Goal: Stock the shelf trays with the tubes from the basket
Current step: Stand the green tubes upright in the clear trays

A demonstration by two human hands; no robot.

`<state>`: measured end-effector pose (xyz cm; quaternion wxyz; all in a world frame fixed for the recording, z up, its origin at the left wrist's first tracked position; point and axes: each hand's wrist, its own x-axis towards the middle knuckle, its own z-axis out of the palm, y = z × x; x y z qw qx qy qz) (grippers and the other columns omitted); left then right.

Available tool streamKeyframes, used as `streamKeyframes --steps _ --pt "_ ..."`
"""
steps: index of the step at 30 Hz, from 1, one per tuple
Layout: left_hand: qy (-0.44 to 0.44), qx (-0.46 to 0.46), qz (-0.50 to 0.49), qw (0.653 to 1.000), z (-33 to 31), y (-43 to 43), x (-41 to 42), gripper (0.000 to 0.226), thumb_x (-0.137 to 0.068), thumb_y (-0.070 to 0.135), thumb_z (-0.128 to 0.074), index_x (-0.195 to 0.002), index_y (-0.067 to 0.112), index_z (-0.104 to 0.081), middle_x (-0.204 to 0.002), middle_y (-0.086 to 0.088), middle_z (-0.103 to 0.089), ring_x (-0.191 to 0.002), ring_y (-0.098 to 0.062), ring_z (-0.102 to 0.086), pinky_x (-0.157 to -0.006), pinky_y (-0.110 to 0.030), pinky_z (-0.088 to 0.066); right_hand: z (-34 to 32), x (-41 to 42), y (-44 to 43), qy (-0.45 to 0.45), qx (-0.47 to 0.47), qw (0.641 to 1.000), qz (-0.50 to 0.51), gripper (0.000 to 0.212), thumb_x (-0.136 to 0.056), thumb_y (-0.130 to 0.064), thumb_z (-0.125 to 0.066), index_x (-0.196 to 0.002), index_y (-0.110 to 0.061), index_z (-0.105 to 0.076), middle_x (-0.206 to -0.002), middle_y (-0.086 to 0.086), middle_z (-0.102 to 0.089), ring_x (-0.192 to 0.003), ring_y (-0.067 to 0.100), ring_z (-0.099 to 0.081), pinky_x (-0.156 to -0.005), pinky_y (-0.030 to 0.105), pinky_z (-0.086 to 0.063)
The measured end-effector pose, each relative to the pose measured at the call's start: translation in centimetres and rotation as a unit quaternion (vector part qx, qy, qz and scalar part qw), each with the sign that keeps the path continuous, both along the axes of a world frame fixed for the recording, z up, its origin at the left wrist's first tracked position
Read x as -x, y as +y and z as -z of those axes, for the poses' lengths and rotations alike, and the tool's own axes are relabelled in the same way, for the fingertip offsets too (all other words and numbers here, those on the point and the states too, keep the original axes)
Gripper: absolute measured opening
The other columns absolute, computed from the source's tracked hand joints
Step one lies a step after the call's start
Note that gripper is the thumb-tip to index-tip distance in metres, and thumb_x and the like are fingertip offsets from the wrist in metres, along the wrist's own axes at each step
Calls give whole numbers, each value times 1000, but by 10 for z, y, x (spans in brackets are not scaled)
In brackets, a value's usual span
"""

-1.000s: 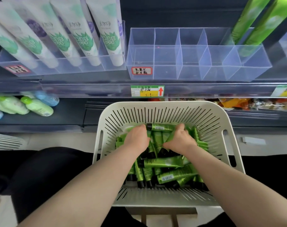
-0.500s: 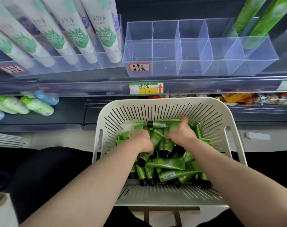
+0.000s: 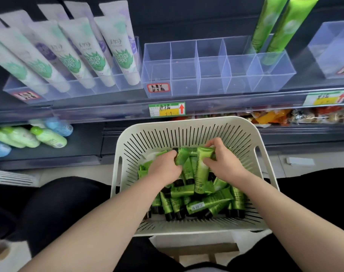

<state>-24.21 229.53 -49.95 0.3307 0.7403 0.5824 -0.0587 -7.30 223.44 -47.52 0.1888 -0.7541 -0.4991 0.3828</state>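
Observation:
A cream slotted basket point(image 3: 188, 130) sits below the shelf and holds a heap of several small green tubes with black caps point(image 3: 208, 201). Both my hands are down in the heap. My left hand point(image 3: 164, 169) is closed around a green tube point(image 3: 182, 157) whose black cap shows at its fingertips. My right hand point(image 3: 223, 162) grips another green tube point(image 3: 202, 169) that hangs cap down. Above, a clear divided tray point(image 3: 212, 75) with a handwritten label stands on the shelf; its compartments on the left hold nothing.
Left of the clear tray stands a tray of tall white tubes point(image 3: 92, 55). Two tall green tubes point(image 3: 275, 26) stand at the tray's right end. Green and blue bottles point(image 3: 47, 137) lie on the lower shelf. Snack packets point(image 3: 285, 116) lie lower right.
Both hands have closed on tubes and lifted them slightly out of the heap. The camera has tilted up, so the shelf trays sit lower and closer in view.

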Motion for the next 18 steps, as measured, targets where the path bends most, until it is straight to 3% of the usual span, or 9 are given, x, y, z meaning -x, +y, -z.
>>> streamKeyframes --steps 3,5,7,9,12,15,18 --pt "-48 -22 -13 999 -17 0 4 31 -92 44 -59 -102 16 -61 -87 2 -63 -71 -13 -60 -63 -31 -52 -16 -2 -7 -41 -65 997 -11 28 -92 -20 -58 -118 -24 -46 -80 -1 -65 -54 14 -56 -53 35 -48" --pt "-87 -52 -16 995 -30 -2 4 38 -91 43 -61 -116 15 -59 -101 0 -65 -86 -16 -62 -76 -34 -53 -29 -4 -11 -61 -97 993 -18 28 -94 -22 -56 -121 -24 -51 -81 -5 -66 -52 9 -53 -51 30 -47" --pt "-125 -93 -15 988 -48 -3 1 43 -90 38 -64 -127 19 -54 -105 3 -63 -91 -14 -60 -76 -29 -48 -45 -7 -12 -69 -128 989 -15 25 -94 -20 -55 -119 -24 -55 -87 -7 -67 -53 -1 -46 -50 21 -38" --pt "-157 -130 -10 979 -68 -3 -5 44 -90 37 -65 -129 21 -53 -98 5 -63 -85 -13 -60 -72 -27 -47 -62 -10 -14 -74 -162 984 -12 21 -93 -18 -56 -114 -24 -57 -90 -7 -67 -61 2 -53 -56 24 -42" --pt "-194 -175 -10 965 -96 3 -15 33 -90 34 -66 -119 20 -61 -84 9 -59 -75 -14 -56 -66 -27 -39 -87 -13 -16 -139 -219 966 -16 20 -91 -19 -58 -110 -26 -58 -91 -5 -65 -84 16 -59 -72 33 -48" --pt "-242 -229 4 943 -130 10 -25 22 -88 29 -68 -107 20 -65 -84 7 -62 -76 -16 -59 -66 -26 -40 -116 -21 -17 -173 -264 949 -11 21 -92 -20 -56 -113 -23 -57 -94 -2 -64 -92 20 -55 -72 35 -45" --pt "-294 -282 0 913 -172 19 -39 21 -88 25 -68 -108 22 -64 -83 11 -61 -80 -15 -61 -74 -29 -49 -149 -36 -12 -187 -326 927 21 21 -93 -17 -55 -113 -21 -57 -100 -3 -63 -94 21 -56 -72 34 -44"
